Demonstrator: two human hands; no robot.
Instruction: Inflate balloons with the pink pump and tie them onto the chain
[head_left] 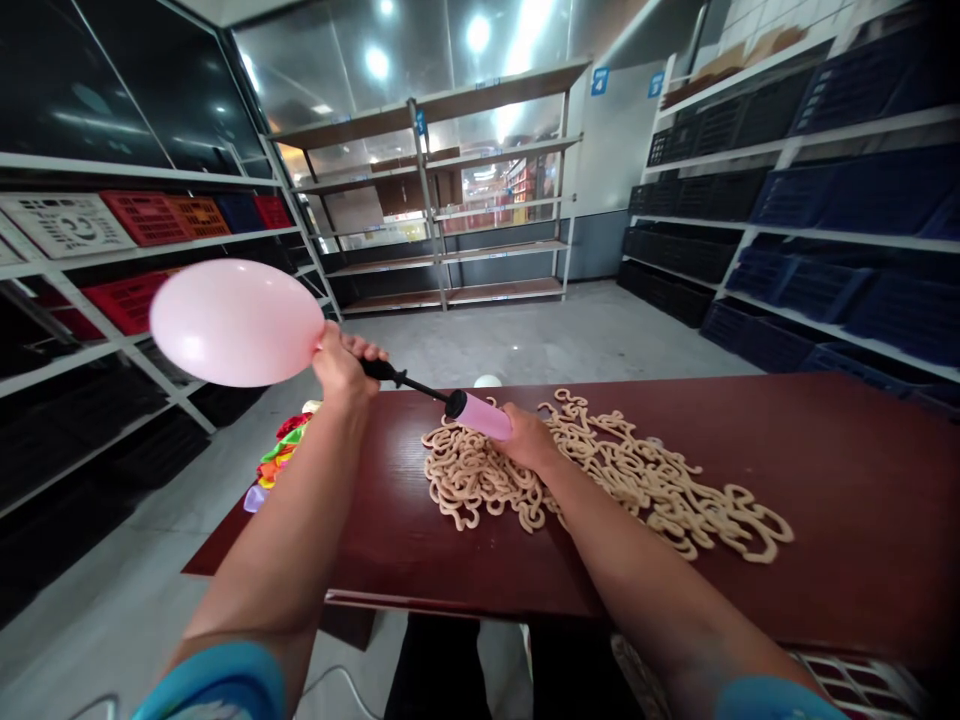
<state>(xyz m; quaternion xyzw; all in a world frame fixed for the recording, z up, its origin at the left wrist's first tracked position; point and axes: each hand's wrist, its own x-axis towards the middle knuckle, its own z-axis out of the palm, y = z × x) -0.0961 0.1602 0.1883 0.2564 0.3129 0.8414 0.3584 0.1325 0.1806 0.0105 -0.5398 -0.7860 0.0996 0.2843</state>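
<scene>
An inflated pink balloon (236, 323) is at the left, its neck at the fingers of my left hand (345, 362). That hand is closed round the neck and the black end of a hand pump (424, 388). My right hand (525, 437) grips the pump's pink barrel, with the black rod drawn out between the hands. Beneath and beyond the right hand, a heap of beige curved pieces (480, 475) spreads to the right over the dark red table (405, 560). Colourful limp balloons (279, 455) lie at the table's left edge, partly behind my left forearm.
Shelves with red, white and blue crates (146, 217) stand on the left. A mostly bare metal rack (442, 265) is at the back. On the right are shelves of dark crates (847, 200). A white round object (487, 381) shows past the table's far edge.
</scene>
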